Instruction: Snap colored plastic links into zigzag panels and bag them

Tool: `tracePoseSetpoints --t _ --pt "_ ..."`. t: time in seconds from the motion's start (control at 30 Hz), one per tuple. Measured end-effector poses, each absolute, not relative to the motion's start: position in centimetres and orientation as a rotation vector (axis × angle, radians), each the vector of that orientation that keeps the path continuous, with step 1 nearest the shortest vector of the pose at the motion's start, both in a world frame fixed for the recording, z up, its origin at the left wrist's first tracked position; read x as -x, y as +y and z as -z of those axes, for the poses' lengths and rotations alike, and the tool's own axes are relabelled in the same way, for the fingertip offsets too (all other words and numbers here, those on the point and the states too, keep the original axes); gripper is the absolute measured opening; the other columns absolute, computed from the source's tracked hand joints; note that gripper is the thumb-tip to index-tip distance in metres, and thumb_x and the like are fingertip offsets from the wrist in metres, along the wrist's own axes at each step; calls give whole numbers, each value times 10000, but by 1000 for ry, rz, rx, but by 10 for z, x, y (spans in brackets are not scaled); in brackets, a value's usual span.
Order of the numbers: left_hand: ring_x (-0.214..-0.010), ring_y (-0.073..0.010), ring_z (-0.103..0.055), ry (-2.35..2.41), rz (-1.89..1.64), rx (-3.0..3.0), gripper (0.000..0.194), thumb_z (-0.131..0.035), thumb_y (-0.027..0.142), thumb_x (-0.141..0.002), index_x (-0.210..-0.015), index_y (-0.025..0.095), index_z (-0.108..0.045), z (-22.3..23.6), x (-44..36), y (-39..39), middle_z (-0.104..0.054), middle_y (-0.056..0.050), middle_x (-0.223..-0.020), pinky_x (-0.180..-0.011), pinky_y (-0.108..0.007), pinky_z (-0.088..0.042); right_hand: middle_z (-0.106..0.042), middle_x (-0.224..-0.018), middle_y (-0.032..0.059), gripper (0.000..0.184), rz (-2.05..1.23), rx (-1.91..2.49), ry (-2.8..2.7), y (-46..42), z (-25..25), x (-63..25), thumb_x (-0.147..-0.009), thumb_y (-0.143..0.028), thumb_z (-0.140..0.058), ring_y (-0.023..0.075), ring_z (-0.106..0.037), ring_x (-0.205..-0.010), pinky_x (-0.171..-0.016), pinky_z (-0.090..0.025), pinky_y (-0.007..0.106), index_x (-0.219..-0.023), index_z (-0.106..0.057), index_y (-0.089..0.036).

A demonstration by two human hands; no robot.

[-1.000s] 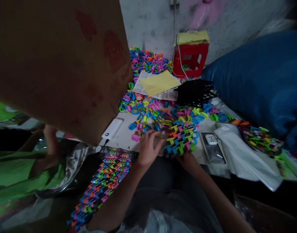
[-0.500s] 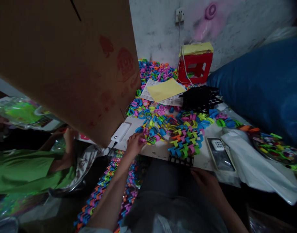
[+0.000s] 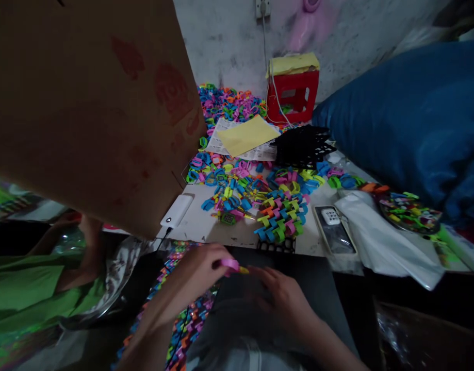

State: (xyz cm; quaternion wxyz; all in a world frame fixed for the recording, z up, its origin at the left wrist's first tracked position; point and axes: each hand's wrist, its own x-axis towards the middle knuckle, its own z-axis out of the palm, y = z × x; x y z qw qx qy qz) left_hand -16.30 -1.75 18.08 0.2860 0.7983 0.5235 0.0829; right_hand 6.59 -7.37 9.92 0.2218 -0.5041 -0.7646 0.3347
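In front of my lap, my left hand [image 3: 208, 265] is closed on a curved pink plastic toy watch band [image 3: 229, 264]. A small yellow part [image 3: 243, 269] sticks out from its right end. The fingertips of my right hand [image 3: 279, 291] meet this yellow part in what looks like a pinch; its lower fingers are blurred. Beyond both hands on the table, a green toy watch [image 3: 228, 219] lies beside a loose heap of coloured bands [image 3: 237, 188]. Rows of linked bands [image 3: 282, 215] stand on a black grid [image 3: 276, 245] at the table's front edge.
A large cardboard box [image 3: 105, 113] blocks the left, with a white power bank [image 3: 177, 210] beside it. To the right lie a phone [image 3: 339, 237], white plastic bags [image 3: 391, 237] and a tray of small parts [image 3: 409, 212]. A co-worker in green [image 3: 28, 288] sits at far left.
My left hand has drawn back from the heap towards my lap with the pink band. My right hand has risen from the table edge to meet it. The view has shifted.
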Motion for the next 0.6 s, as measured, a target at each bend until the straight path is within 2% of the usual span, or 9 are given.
tracePoseSetpoints --t 0.13,0.23,0.3,0.37,0.43,0.53,0.6 --pt "-939 -147 -638 1189 -263 -2216 203 -567 167 -850 -945 264 -718 -180 109 -31 -686 10 -1066 -862 -238 -466 -694 -862 50 165 -947 1567 -2120 -71 -93 -70 -888 -254 -534 185 -639 -784 -673 -427 247 -937 -684 -209" --pt "-1004 -161 -625 1108 -262 -2256 188 -574 174 -864 -960 259 -711 -175 89 -31 -673 7 -1111 -921 -264 -459 -692 -854 47 146 -971 1568 -2030 -71 -82 -86 -839 -182 -532 176 -632 -772 -670 -421 244 -888 -670 -192" --pt "-1073 -171 -603 994 -287 -2278 261 -584 173 -869 -1085 286 -677 -175 82 -30 -660 10 -1167 -976 -288 -440 -703 -865 50 177 -997 1497 -1943 -69 -71 -97 -793 -148 -523 180 -638 -785 -689 -437 250 -888 -667 -189" --pt "-1154 -181 -565 858 -313 -2279 405 -623 212 -863 -1252 316 -579 -174 78 -27 -625 7 -1256 -1028 -313 -415 -712 -819 46 167 -1013 1469 -1799 -62 -57 -107 -786 -187 -519 182 -643 -740 -667 -457 257 -863 -667 -191" --pt "-1199 -187 -533 831 -391 -2291 470 -639 257 -862 -1311 325 -520 -171 76 -20 -594 1 -1304 -1062 -337 -392 -717 -780 42 163 -1005 1496 -1616 -51 -43 -118 -805 -285 -535 190 -649 -711 -656 -480 273 -831 -669 -197" --pt "-1220 -190 -498 1017 -591 -2358 332 -574 245 -900 -1224 315 -584 -155 73 -4 -585 -3 -1294 -1085 -374 -366 -738 -841 59 261 -971 1542 -1344 -32 -26 -131 -787 -427 -592 222 -673 -785 -730 -520 326 -853 -692 -196" --pt "-1242 -200 -467 1106 -665 -2412 319 -562 227 -901 -1209 309 -592 -141 69 7 -563 -10 -1306 -1092 -396 -356 -745 -890 75 295 -940 1548 -1260 -24 -20 -135 -763 -457 -619 244 -680 -846 -782 -529 361 -870 -707 -196"
